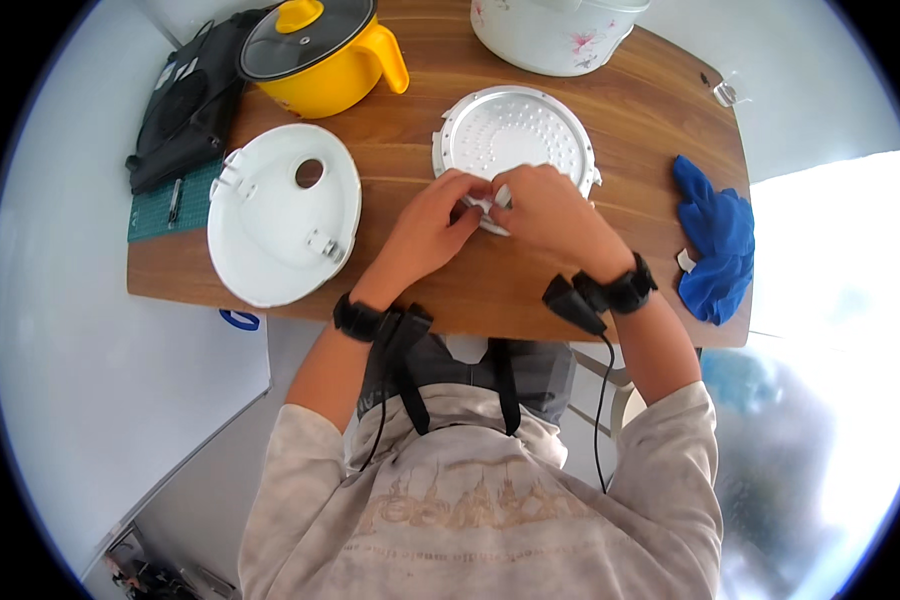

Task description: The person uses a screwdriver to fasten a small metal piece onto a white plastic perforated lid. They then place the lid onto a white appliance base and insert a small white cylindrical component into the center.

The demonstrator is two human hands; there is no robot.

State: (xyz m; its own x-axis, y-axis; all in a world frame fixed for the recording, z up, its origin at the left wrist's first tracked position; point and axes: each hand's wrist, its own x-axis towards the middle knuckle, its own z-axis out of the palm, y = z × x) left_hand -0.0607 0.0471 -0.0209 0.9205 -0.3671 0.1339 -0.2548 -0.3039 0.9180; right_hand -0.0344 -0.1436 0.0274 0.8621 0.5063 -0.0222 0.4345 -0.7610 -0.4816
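Silver plate (pixel 515 132): round and dimpled, it lies on the wooden table (pixel 650 190) just beyond the fingers, its near rim beneath them.
Left hand (pixel 438 225): fingers curl inward at that rim, thumb and forefinger narrowly parted; whether they grip anything cannot be told.
Right hand (pixel 555 212): fingers bunch narrowly about a small white piece (pixel 503 196), their exact hold hidden.
White shell (pixel 275 235): wide, round, left of the fingers.
Yellow pot (pixel 325 85): lidded, beyond the fingers, leftward.
Blue cloth (pixel 715 250): crumpled, well right of the fingers.
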